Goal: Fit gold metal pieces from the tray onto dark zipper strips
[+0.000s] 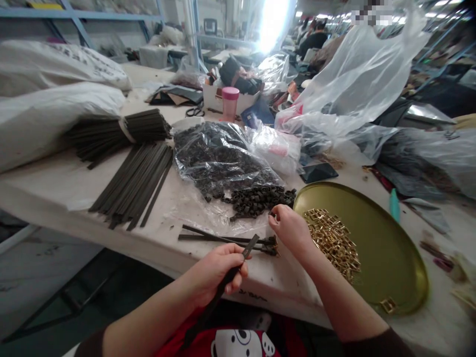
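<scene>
My left hand is closed around a flat dark strap; the strap's end sticks up past the thumb and its long part hangs toward my lap. My right hand pinches at the edge of a pile of small black loops, with a dark bit, seemingly one loop, at the fingertips. Between the hands, several dark straps lie on the table, with gold buckles at their right ends. Right of my right wrist, a heap of gold buckles sits on an oval gold tray.
A clear plastic bag of black loops lies behind the pile. Loose straps and a tied strap bundle are at left. Farther back are a phone, a pink-lidded cup, scissors and a large plastic bag.
</scene>
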A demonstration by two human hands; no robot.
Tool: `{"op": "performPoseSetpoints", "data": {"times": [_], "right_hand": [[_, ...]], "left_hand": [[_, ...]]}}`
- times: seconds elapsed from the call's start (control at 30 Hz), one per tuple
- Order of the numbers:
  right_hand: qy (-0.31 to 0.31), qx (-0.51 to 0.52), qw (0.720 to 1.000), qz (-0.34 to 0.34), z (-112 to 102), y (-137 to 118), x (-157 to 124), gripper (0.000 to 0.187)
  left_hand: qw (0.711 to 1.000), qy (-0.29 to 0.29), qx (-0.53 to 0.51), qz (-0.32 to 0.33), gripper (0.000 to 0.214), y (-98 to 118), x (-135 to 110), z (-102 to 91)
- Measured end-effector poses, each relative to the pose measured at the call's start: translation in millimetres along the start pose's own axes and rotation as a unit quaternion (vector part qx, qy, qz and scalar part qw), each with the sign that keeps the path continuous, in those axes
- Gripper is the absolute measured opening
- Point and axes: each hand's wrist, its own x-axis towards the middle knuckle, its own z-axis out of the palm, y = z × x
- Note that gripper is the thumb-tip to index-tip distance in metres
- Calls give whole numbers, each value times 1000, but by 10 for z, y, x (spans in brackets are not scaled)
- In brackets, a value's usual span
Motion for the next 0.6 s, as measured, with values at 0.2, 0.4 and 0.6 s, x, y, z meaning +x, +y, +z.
{"op": "performPoseSetpoints", "data": {"times": [0.2,0.4,0.6], "right_hand": [[-88,449,886,69,-197,-261,-496,8],[-130,578,799,102,-330,-477,-859,15],[-96,624,764,133,-262,-445,-1017,22]], "left_hand": [[996,0,77,37,13,-51,-69,133],[990,-1,115,79,13,-60,-163,248],[990,-2,126,63,15,-139,-213,286]]}}
